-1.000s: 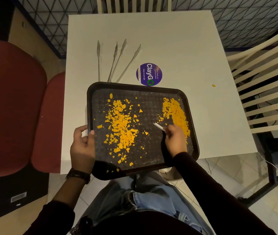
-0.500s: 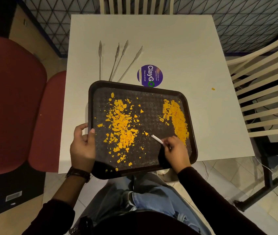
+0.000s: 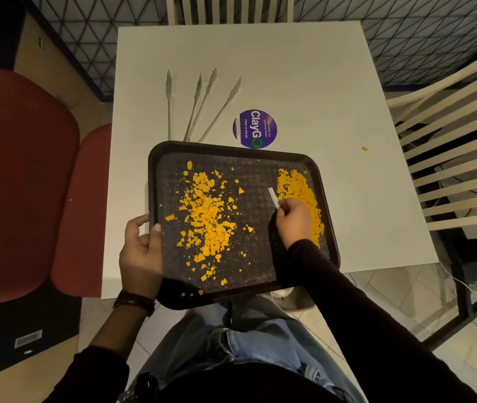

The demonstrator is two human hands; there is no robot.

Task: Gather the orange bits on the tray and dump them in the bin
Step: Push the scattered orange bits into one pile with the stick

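One white bench [image 3: 289, 68] is covered near its front edge by a dark brown tray [image 3: 152, 181], which is hung partly off that edge over a lap in blue jeans. The tray's left rim is gripped by the left hand [image 3: 139, 251], thumb laid over the top of the rim and fingers [image 3: 135, 225] curled round the outside. A dark wristwatch [image 3: 134, 301] is worn on that wrist.

The orange bits [image 3: 206, 216] are all kept on the tray floor, split in two: a wide loose scatter left of centre, and a tighter heap packed along the right wall. The lower part of that heap is covered by the right hand [image 3: 294, 219], whose fingers are pinched together on a small white strip [image 3: 273, 197]; the strip's tip is pointed at the tray floor just left of the heap.

Just beyond the tray's far rim, a round purple ClayGo sticker [image 3: 255, 128] can be seen, and left of it some slim metal tongs [image 3: 199, 106] are fanned out. One stray orange crumb [image 3: 364, 148] is left on the bench, well right of the tray.
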